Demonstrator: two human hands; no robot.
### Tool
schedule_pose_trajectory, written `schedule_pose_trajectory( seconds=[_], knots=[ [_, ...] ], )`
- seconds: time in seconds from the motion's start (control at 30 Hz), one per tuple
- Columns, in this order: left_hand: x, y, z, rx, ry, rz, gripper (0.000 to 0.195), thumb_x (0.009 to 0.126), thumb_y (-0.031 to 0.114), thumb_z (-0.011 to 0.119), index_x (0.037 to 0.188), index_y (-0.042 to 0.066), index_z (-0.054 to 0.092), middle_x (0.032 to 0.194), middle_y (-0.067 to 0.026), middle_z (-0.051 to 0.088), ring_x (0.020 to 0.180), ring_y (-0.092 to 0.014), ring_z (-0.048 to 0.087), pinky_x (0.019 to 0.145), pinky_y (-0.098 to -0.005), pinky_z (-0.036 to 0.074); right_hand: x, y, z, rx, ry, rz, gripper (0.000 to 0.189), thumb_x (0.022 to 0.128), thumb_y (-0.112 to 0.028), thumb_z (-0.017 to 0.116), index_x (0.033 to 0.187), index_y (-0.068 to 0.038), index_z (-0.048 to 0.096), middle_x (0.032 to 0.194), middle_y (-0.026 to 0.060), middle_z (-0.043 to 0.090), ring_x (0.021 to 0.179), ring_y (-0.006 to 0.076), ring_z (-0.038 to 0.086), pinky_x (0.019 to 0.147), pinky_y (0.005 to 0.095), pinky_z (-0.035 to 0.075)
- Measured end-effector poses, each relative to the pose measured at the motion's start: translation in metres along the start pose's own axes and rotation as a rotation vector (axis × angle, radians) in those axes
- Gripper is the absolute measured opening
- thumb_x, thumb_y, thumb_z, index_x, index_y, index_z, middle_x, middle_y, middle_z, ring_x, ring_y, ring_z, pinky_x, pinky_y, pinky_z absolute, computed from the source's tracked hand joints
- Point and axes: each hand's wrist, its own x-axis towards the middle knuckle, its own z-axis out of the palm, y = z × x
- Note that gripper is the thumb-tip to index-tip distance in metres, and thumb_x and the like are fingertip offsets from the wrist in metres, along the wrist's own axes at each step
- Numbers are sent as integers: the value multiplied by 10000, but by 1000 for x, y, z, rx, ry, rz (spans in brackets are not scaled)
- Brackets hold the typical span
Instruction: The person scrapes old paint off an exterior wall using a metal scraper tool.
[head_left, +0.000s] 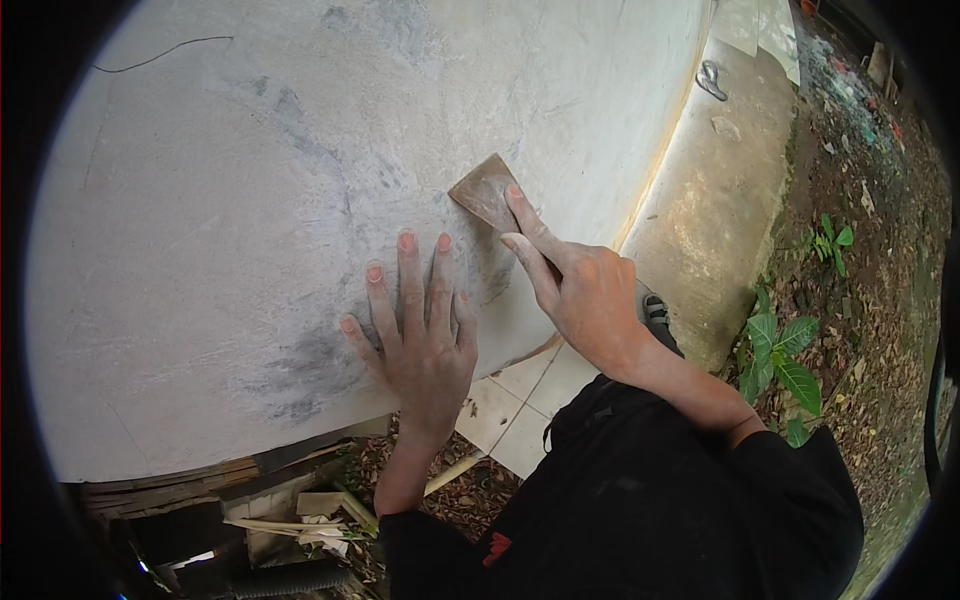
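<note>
My right hand (596, 300) grips a putty knife (484, 191). Its broad, dusty blade lies close against a pale plastered wall (187, 247), with my forefinger and thumb along the blade's base. The handle is mostly hidden inside my fist. To the left, my left hand (424, 337) rests flat on the same wall with its fingers spread, holding nothing. Whitish dust coats both hands. Around my fingers the plaster shows dark grey smudges (315, 367) and scrape marks. A thin dark crack (165, 54) runs across the wall at the upper left.
Below the wall lie pale floor tiles (499, 412) and a concrete ledge (697, 210) carrying a sandal (710, 80). Leafy plants (780, 356) grow from leaf-strewn soil (885, 300) at the right. Scrap pieces and sticks (300, 521) lie at the lower left.
</note>
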Motion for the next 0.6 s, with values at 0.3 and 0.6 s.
schedule_pose_trajectory(
  seconds=[0.3, 0.6],
  knots=[
    [-2, -1, 0, -4, 7, 7, 546, 802, 357, 658, 1335, 362, 540, 1506, 41, 383, 1419, -273, 252, 1174, -533, 5, -1, -1, -4, -43, 2, 2, 433, 929, -294, 614, 1348, -203, 546, 453, 110, 463, 345, 195, 438, 402, 320, 355],
    [2, 3, -3, 5, -17, -39, 449, 869, 361, 562, 1318, 375, 554, 1453, 92, 451, 1389, -216, 314, 1177, -522, 6, -7, 9, 11, 2, 33, -51, 483, 937, -326, 589, 1386, -170, 499, 450, 65, 519, 327, 179, 476, 344, 310, 342]
  ],
)
